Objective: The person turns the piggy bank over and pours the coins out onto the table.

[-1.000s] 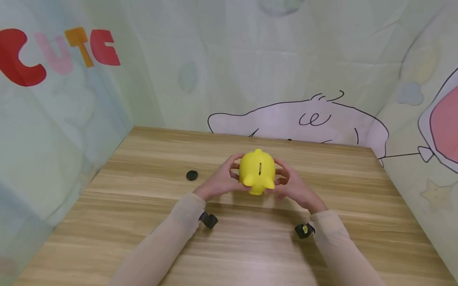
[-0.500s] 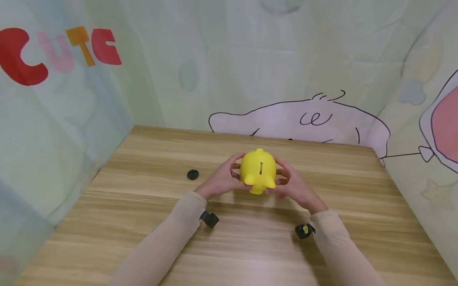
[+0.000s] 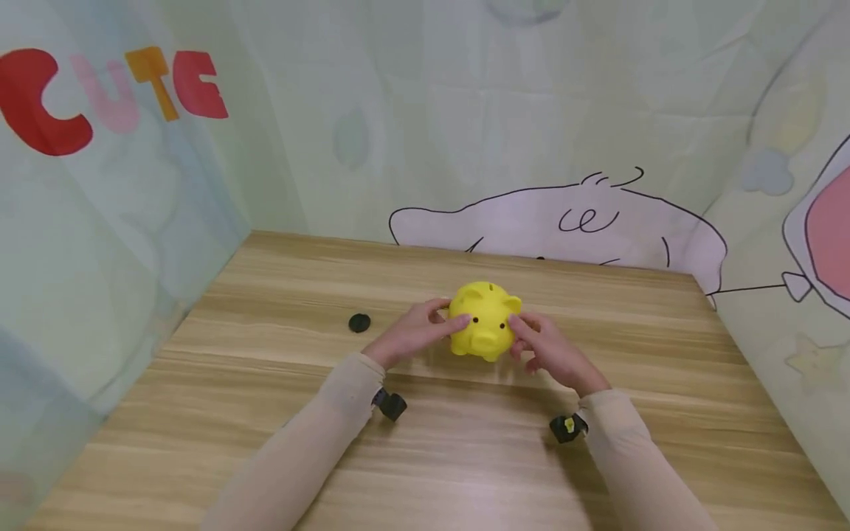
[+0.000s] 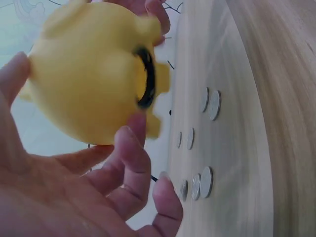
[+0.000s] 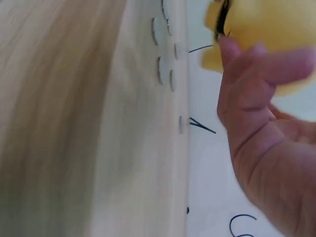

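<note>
Both hands hold a yellow piggy bank (image 3: pixel 488 306) off the table, its snout toward me and its coin slot at the top. My left hand (image 3: pixel 413 333) grips its left side, the thumb beside one eye. On the opposite side my right hand (image 3: pixel 556 354) grips it, thumb near the other eye. The left wrist view shows a black-rimmed hole (image 4: pixel 149 76) in its underside, a fingertip close to the rim. Several silver coins (image 4: pixel 206 181) lie on the table below; in the head view they are hidden. The right wrist view shows coins (image 5: pixel 162 70) too.
A round black plug-like disc (image 3: pixel 359 322) lies on the wooden table (image 3: pixel 425 457), left of my left hand. Printed cloth walls (image 3: pixel 425 147) enclose the table at the back and both sides.
The piggy bank has tipped so its face now shows and its slot has turned away to the back. Both thumbs have come up beside the eyes. The black disc stays put.
</note>
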Demonstrator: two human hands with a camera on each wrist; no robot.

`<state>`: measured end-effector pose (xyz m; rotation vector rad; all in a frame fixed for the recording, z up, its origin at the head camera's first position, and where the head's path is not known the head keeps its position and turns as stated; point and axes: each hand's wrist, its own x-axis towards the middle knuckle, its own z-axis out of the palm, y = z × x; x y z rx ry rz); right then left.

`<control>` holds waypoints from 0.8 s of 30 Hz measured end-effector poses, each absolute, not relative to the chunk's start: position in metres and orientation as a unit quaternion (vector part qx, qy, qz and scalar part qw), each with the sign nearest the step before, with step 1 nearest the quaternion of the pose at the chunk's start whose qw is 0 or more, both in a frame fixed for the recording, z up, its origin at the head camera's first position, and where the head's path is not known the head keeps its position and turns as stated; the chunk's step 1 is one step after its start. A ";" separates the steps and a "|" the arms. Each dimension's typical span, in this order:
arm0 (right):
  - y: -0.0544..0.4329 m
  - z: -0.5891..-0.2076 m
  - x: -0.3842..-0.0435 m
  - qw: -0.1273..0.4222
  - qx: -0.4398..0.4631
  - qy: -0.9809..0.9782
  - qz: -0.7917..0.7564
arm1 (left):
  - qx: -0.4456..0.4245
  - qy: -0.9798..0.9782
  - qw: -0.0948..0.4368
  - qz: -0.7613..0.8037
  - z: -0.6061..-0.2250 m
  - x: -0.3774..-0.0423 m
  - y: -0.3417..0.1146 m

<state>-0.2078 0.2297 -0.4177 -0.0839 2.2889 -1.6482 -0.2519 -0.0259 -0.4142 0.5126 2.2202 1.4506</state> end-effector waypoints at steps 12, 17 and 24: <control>0.218 -0.406 -0.208 0.223 0.064 0.801 -0.552 | 0.175 0.814 0.261 0.489 -0.415 -0.251 -0.022; 0.219 -0.405 -0.209 0.222 0.052 0.798 -0.557 | 0.183 0.814 0.253 0.490 -0.414 -0.252 -0.022; 0.223 -0.406 -0.207 0.219 0.018 0.795 -0.565 | 0.194 0.801 0.258 0.505 -0.414 -0.251 -0.024</control>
